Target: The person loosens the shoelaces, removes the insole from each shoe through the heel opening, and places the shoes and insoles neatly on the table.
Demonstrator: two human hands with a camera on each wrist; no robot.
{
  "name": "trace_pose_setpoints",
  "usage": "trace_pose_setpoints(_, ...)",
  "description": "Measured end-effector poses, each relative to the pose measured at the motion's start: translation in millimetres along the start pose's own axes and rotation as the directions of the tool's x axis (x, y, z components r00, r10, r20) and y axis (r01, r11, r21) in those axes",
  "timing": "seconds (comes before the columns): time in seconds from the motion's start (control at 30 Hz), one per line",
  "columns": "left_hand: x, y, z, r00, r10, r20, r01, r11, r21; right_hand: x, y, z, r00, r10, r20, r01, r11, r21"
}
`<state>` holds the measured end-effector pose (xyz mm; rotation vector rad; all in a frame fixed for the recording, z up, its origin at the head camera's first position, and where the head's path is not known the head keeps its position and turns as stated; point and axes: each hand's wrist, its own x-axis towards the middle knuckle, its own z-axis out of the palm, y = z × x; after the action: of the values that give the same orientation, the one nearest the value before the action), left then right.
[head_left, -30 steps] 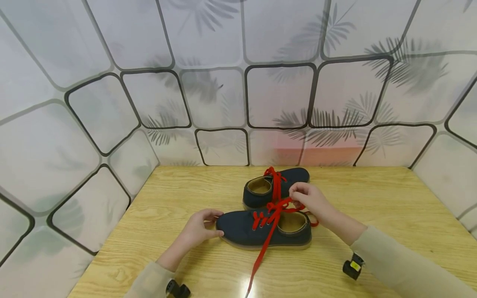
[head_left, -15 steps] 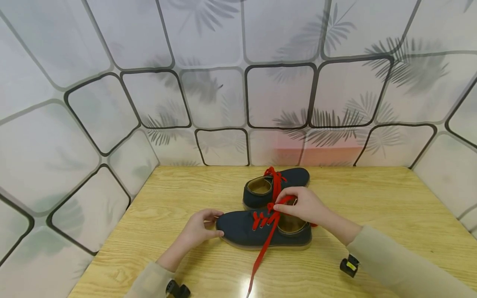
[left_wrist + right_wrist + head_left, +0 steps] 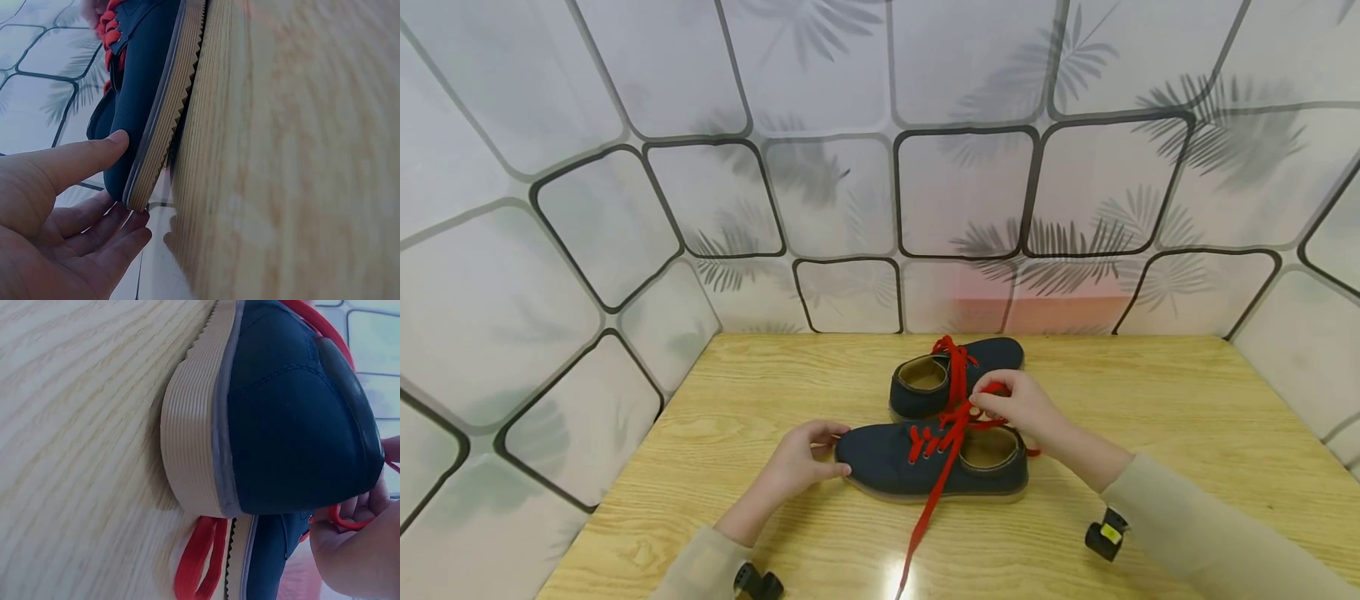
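Observation:
A navy canvas shoe (image 3: 880, 458) with a tan sole lies on the table, toe to the left. My left hand (image 3: 801, 457) holds its toe between thumb and fingers; the left wrist view shows the thumb (image 3: 117, 139) against the upper and fingertips by the sole's front. Above the shoe's opening, my right hand (image 3: 1026, 408) pinches the red shoelace (image 3: 957, 427) close to the knot. One long lace end (image 3: 917, 533) trails over the shoe's side towards the front. In the right wrist view, the shoe's heel (image 3: 294, 437) partly hides the right hand (image 3: 353, 550).
Behind stands a second navy shoe (image 3: 1000, 357), toe to the right, with red laces tied in a bow (image 3: 957, 367). A wooden table (image 3: 775, 375) bears both shoes. Patterned curtain-like walls (image 3: 842, 200) enclose its back and sides.
My right hand moved left to the knot, then back a little to the right and up, drawing the red shoelace with it. The left hand and the shoe stayed put.

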<state>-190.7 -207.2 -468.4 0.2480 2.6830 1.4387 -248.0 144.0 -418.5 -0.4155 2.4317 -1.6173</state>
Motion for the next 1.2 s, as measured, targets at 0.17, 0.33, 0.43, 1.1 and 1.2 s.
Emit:
trace_pose_setpoints(0.17,0.0,0.3,0.1,1.000,-0.003,-0.003,0.003,1.000,0.002,-2.0,0,-4,0.997,0.061,-0.044,-0.055,0.990,0.128)
trace_pose_setpoints(0.33,0.6,0.2,0.1,1.000,-0.003,-0.009,0.003,1.000,0.006,-4.6,2,-9,0.993,0.068,-0.101,-0.045,0.977,0.208)
trace_pose_setpoints(0.43,1.0,-0.3,0.0,1.000,-0.001,-0.009,0.001,1.000,0.007,-5.9,4,-12,0.995,0.044,-0.087,-0.026,0.980,0.199)
trace_pose_setpoints(1.1,0.2,1.1,-0.8,1.000,0.010,0.000,-0.010,1.000,0.011,-3.7,5,-6,0.914,-0.387,0.124,0.406,0.852,-0.330)
trace_pose_setpoints(1.2,0.3,0.5,-0.6,1.000,0.006,-0.001,-0.006,1.000,0.012,-3.8,5,-3,0.919,-0.369,0.139,0.395,0.867,-0.303)
